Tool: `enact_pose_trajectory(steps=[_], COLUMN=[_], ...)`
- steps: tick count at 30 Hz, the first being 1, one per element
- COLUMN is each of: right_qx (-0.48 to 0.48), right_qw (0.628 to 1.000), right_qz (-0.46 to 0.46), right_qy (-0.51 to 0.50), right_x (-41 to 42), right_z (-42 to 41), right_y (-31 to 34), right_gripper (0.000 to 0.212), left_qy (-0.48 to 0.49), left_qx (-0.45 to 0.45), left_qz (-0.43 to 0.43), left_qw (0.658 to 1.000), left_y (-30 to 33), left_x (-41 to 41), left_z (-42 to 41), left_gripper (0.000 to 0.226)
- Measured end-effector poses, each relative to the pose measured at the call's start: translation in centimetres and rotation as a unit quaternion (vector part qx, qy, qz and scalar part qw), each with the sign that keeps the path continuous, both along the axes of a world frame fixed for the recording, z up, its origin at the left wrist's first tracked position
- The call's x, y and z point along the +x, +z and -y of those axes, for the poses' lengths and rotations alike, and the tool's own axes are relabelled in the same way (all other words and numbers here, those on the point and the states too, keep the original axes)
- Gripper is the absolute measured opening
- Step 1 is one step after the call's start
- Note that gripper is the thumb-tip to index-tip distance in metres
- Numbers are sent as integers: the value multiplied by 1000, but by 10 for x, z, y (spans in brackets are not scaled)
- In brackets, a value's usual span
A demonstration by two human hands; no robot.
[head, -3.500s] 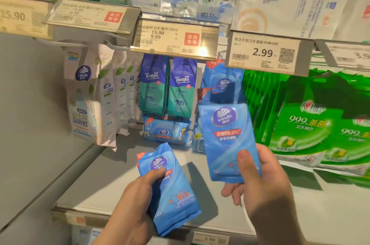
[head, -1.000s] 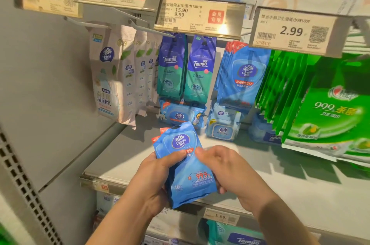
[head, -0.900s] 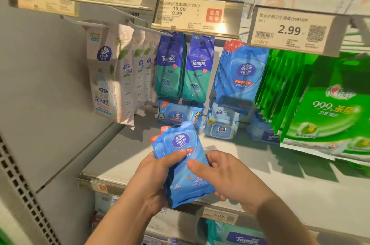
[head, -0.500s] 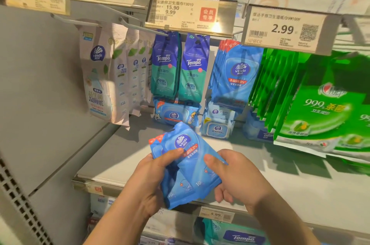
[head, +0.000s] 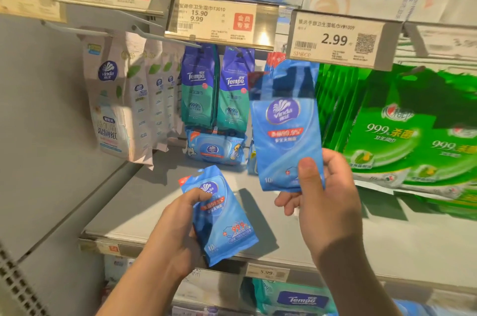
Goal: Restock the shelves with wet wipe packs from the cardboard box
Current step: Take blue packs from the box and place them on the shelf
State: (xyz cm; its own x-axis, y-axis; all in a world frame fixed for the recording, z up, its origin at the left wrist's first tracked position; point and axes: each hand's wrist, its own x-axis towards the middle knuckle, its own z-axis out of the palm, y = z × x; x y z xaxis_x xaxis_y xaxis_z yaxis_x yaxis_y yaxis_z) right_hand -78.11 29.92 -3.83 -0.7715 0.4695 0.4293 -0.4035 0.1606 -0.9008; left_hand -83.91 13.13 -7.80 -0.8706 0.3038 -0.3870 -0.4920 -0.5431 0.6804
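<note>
A flat, glossy blue wet wipe pack (head: 286,140) is held upright just below the 2.99 price tag (head: 335,40), overlapping the hanging blue packs (head: 277,65) behind it. The right hand (head: 322,202) pinches its lower edge, thumb across the front, fingers curled behind. A second blue pack (head: 224,220), tilted, sits lower and to the left over the shelf's front edge, gripped by the left hand (head: 178,233) with the thumb pressed on its face. The grey shelf (head: 144,202) is smooth and bare across its left half and front. Green packs (head: 402,135) hang close on the right; Tempo packs (head: 216,88) and white Vinda packs (head: 113,109) hang to the left.
</note>
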Motion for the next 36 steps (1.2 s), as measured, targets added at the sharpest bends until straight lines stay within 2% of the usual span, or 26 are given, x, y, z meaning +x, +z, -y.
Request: enact_pose_trajectory(steps=[3, 8, 12, 21, 25, 29, 32, 36], right_qx=[-8, -36, -92, -114, -138, -189, -220, -226], right_qw=[999, 994, 992, 992, 990, 980, 971, 970], right_qz=[-48, -104, -77, -33, -12, 18, 24, 26], right_qy=[-5, -25, -40, -50, -11, 67, 97, 80], right_x=[6, 11, 5, -4, -6, -9, -19, -34], right_z=[0, 5, 5, 6, 11, 20, 20, 16], right_y=[7, 12, 17, 7, -3, -11, -12, -10], right_gripper=[3, 4, 10, 9, 11, 27, 19, 19], left_qy=[-11, -20, -19, 3, -8, -12, -9, -6], left_qx=[-13, -13, -6, 11, 19, 23, 20, 9], left_qz=[-3, 2, 1, 14, 21, 18, 12, 10], left_qw=[1000, 1000, 1000, 1000, 1000, 999, 1000, 1000], left_y=[1, 1, 2, 3, 2, 4, 4, 6], left_x=[2, 3, 4, 3, 3, 4, 4, 4], left_z=[-2, -3, -4, 0, 2, 3, 2, 1], left_gripper=[15, 14, 13, 9, 11, 12, 11, 10])
